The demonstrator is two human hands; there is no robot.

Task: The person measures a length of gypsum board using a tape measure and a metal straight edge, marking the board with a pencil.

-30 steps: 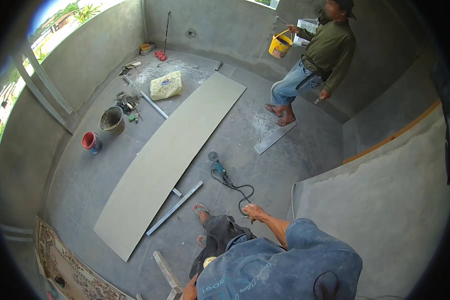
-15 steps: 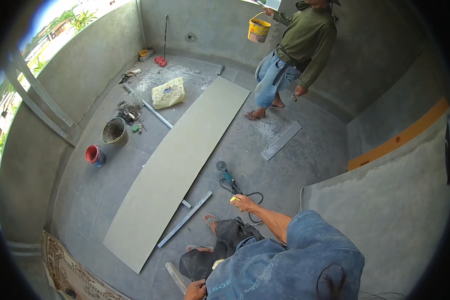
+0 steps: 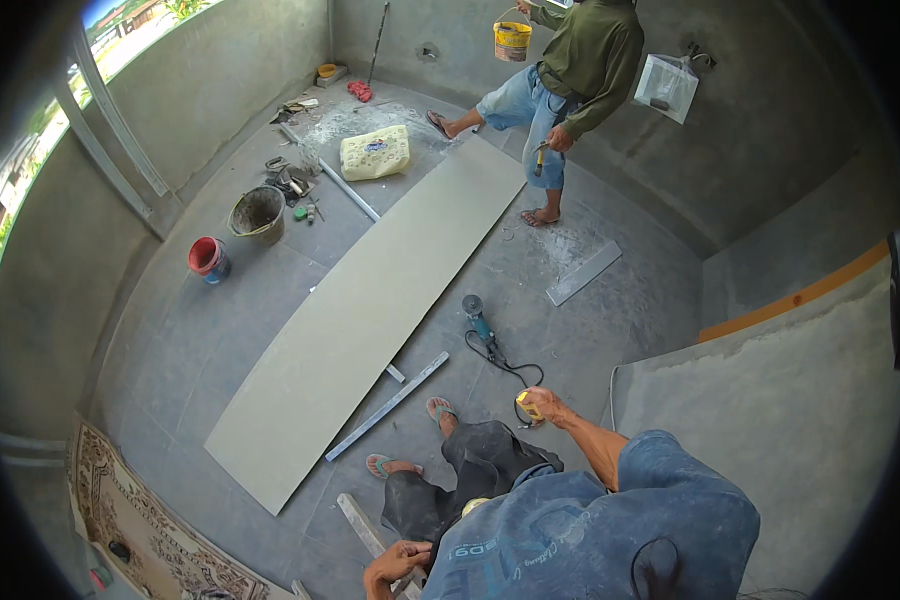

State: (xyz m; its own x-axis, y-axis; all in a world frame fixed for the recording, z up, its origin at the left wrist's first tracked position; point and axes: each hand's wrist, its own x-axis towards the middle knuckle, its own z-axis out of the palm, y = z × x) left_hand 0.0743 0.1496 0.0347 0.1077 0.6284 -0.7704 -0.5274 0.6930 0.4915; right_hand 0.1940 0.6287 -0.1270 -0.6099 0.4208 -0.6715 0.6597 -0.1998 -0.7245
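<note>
My right hand (image 3: 550,410) grips a yellow tape measure (image 3: 529,402) out in front of my right side. Above it on the floor lie a blue angle grinder (image 3: 478,322) and its looped black cord (image 3: 515,374). My left hand (image 3: 398,563) is low at my waist, fingers curled by my dark clothing; what they hold is hidden. Beside it a wooden piece (image 3: 355,523) reaches toward my feet. A long pale board (image 3: 360,310) lies diagonally across the floor, with a metal bar (image 3: 385,408) near its edge by my feet.
A co-worker (image 3: 580,70) steps by the board's far end, carrying a yellow bucket (image 3: 512,45) and a hand tool. Buckets (image 3: 256,222), a pale sack (image 3: 375,157) and tools lie left of the board. A patterned rug (image 3: 120,500) is at lower left, a low wall (image 3: 750,430) at right.
The co-worker has moved toward the board's far end, one leg lifted forward. My right hand has shifted right with the tape measure. The view has shifted a little.
</note>
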